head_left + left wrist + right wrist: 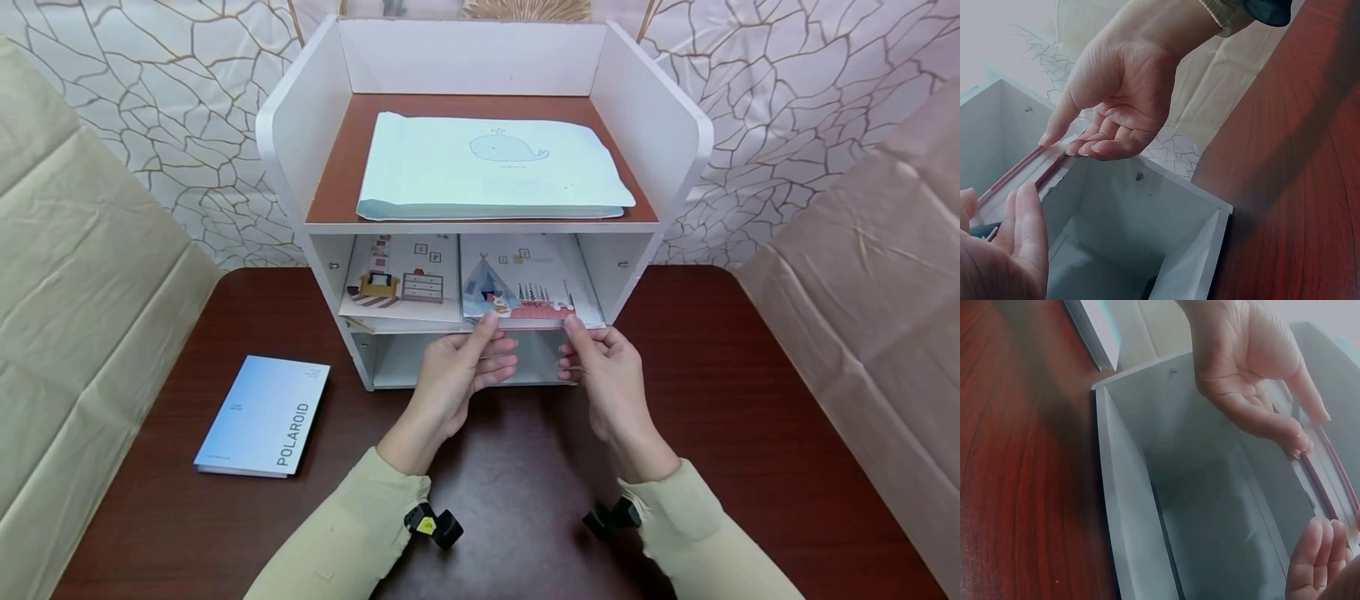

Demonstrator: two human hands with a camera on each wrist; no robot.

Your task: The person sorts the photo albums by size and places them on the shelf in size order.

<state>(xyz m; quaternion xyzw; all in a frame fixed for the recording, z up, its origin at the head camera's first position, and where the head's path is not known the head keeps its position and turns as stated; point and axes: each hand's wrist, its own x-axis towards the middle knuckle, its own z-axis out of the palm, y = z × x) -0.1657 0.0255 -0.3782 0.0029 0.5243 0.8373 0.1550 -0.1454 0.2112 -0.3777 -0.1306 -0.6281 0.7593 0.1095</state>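
Note:
On the middle shelf lies a picture book (536,279) with a tent drawn on its cover. My left hand (453,362) pinches its front edge near the left corner, thumb on top and fingers beneath. Near the right corner my right hand (609,371) pinches the same edge in the same way. Seen from the left wrist, the right thumb lies on the book's red-edged side (1013,175), with the other fingers below. Another illustrated book (405,287), showing a sofa and a dresser, lies directly to the left.
The white shelf unit (288,158) stands on a dark red-brown table (750,400). A white packet with a whale drawing (450,167) lies on its top shelf. Left on the table is a blue-and-white POLAROID book (262,417). Under the hands is the lower compartment (397,362).

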